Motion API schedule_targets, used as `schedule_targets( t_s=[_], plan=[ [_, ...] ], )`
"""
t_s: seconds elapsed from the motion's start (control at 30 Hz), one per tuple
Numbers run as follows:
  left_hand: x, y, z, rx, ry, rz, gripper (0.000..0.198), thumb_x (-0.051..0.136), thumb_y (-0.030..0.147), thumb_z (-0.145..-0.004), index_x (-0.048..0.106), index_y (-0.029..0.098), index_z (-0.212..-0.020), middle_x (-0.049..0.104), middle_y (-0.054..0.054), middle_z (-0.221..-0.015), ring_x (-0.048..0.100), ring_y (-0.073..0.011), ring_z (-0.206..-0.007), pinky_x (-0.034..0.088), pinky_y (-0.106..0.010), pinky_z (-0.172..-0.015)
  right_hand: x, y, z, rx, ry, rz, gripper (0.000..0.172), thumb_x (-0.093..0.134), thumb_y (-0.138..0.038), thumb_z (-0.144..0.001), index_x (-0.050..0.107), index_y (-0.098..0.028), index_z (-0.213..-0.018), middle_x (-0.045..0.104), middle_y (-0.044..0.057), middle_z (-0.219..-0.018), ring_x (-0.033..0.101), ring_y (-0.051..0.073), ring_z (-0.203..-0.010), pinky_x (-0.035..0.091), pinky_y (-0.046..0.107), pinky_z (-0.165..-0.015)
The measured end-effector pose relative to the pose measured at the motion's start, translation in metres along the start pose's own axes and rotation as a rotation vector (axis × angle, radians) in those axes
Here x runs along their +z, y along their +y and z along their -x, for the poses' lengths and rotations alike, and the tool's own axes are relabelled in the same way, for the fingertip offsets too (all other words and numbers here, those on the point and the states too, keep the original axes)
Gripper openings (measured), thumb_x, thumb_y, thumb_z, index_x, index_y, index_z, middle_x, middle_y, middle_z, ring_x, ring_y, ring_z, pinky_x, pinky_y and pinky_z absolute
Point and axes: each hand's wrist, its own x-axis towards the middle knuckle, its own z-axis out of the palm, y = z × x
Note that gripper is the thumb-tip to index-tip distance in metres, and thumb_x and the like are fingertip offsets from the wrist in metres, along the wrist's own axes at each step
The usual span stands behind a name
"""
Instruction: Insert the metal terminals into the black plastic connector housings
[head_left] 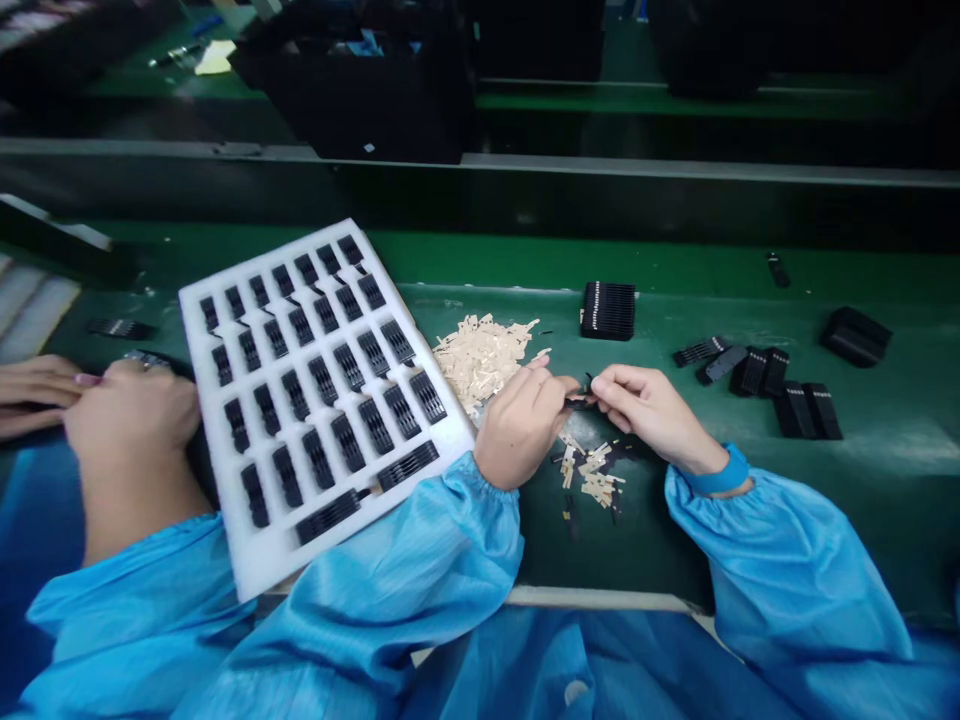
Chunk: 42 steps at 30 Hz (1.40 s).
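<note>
My left hand (523, 420) is closed in a pinch on a small dark part (579, 402), mostly hidden by the fingers. My right hand (651, 412), with a blue band at the wrist, meets it there, its thumb and fingertips pinched on a thin black piece (589, 379) at the same spot. Whether the two pieces are joined I cannot tell. Just below both hands lie scattered small cream and black strips (600, 487). Beyond my left hand is a heap of cream flat pieces (484, 355).
A white foam tray (270, 572) with rows of black slotted parts stands left of my hands. A black slotted block (609, 310) sits behind them. Several black parts (810, 410) lie to the right. At far left are a co-worker's hands (131, 410). Dark bins (375, 90) stand at the back.
</note>
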Motion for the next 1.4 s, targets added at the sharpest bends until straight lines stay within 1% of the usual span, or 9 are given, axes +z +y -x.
schedule_targets(
  t_s=[0.07, 0.13, 0.23, 0.3, 0.37, 0.43, 0.53, 0.7, 1.4],
  plan=[
    [0.000, 0.001, 0.000, -0.015, -0.021, 0.033, 0.008, 0.054, 0.018, -0.097, 0.058, 0.018, -0.104, 0.067, -0.006, -0.093, 0.064, -0.0200, -0.094, 0.051, -0.041, -0.106, 0.000, 0.001, 0.001, 0.019, -0.011, -0.069, 0.033, 0.070, -0.049, -0.088, 0.062, -0.018, -0.077, 0.044, -0.007, -0.052, 0.035, 0.007, -0.045, 0.023, 0.023, -0.045],
    [-0.002, 0.002, -0.001, -0.135, -0.060, 0.129, 0.012, 0.058, 0.025, -0.097, 0.057, 0.018, -0.107, 0.065, -0.006, -0.093, 0.064, -0.0203, -0.094, 0.054, -0.041, -0.099, 0.000, 0.003, 0.000, 0.020, 0.018, -0.122, 0.028, 0.073, -0.044, -0.085, 0.064, -0.018, -0.080, 0.046, -0.007, -0.053, 0.035, 0.006, -0.045, 0.023, 0.023, -0.045],
    [-0.003, 0.003, -0.002, -0.513, -0.176, 0.452, 0.034, 0.063, 0.035, -0.094, 0.051, 0.018, -0.122, 0.060, -0.001, -0.087, 0.062, -0.0151, -0.075, 0.056, -0.033, -0.075, 0.000, 0.006, -0.003, -0.022, 0.180, -0.123, 0.025, 0.077, -0.041, -0.081, 0.066, -0.018, -0.083, 0.050, -0.006, -0.056, 0.038, 0.007, -0.045, 0.026, 0.022, -0.044],
    [-0.003, 0.003, -0.003, -0.742, -0.282, 0.765, 0.037, 0.057, 0.034, -0.097, 0.045, 0.017, -0.127, 0.059, -0.001, -0.088, 0.058, -0.0114, -0.064, 0.053, -0.028, -0.061, 0.002, 0.009, -0.005, -0.076, 0.264, -0.065, 0.024, 0.079, -0.038, -0.078, 0.066, -0.018, -0.083, 0.056, -0.004, -0.062, 0.044, 0.008, -0.050, 0.033, 0.023, -0.047],
    [-0.001, 0.003, -0.005, -0.864, -0.354, 1.064, 0.028, 0.050, 0.026, -0.098, 0.046, 0.016, -0.124, 0.061, -0.005, -0.096, 0.062, -0.0115, -0.069, 0.054, -0.027, -0.060, 0.004, 0.011, -0.005, -0.125, 0.283, -0.003, 0.022, 0.079, -0.035, -0.076, 0.066, -0.018, -0.083, 0.062, -0.001, -0.069, 0.052, 0.010, -0.056, 0.040, 0.024, -0.052],
    [0.001, 0.004, -0.007, -0.926, -0.374, 1.267, 0.024, 0.048, 0.018, -0.097, 0.050, 0.014, -0.121, 0.064, -0.010, -0.107, 0.067, -0.0134, -0.079, 0.058, -0.030, -0.069, 0.006, 0.013, -0.005, -0.151, 0.269, 0.040, 0.019, 0.076, -0.033, -0.078, 0.066, -0.018, -0.083, 0.065, 0.001, -0.072, 0.058, 0.013, -0.061, 0.045, 0.026, -0.056],
    [0.005, 0.006, -0.008, -0.996, -0.354, 1.387, 0.026, 0.051, 0.010, -0.095, 0.055, 0.012, -0.121, 0.069, -0.013, -0.110, 0.072, -0.0145, -0.087, 0.059, -0.035, -0.087, 0.007, 0.016, -0.002, -0.174, 0.230, 0.137, 0.014, 0.072, -0.031, -0.081, 0.067, -0.019, -0.084, 0.067, 0.002, -0.073, 0.061, 0.015, -0.063, 0.048, 0.027, -0.057],
    [0.007, 0.005, -0.007, -1.071, -0.308, 1.486, 0.029, 0.052, 0.005, -0.094, 0.061, 0.010, -0.121, 0.074, -0.013, -0.109, 0.075, -0.0158, -0.093, 0.055, -0.040, -0.103, 0.005, 0.018, 0.000, -0.229, 0.212, 0.287, 0.006, 0.069, -0.025, -0.083, 0.068, -0.019, -0.085, 0.069, 0.002, -0.074, 0.062, 0.015, -0.064, 0.048, 0.027, -0.059],
    [0.009, 0.006, -0.008, -1.104, -0.285, 1.532, 0.030, 0.056, 0.005, -0.092, 0.067, 0.011, -0.120, 0.076, -0.012, -0.111, 0.075, -0.0166, -0.097, 0.051, -0.044, -0.110, 0.010, 0.016, 0.000, -0.286, 0.269, 0.372, 0.003, 0.066, -0.019, -0.081, 0.064, -0.020, -0.079, 0.066, -0.001, -0.072, 0.062, 0.015, -0.064, 0.049, 0.027, -0.061]
  ],
)
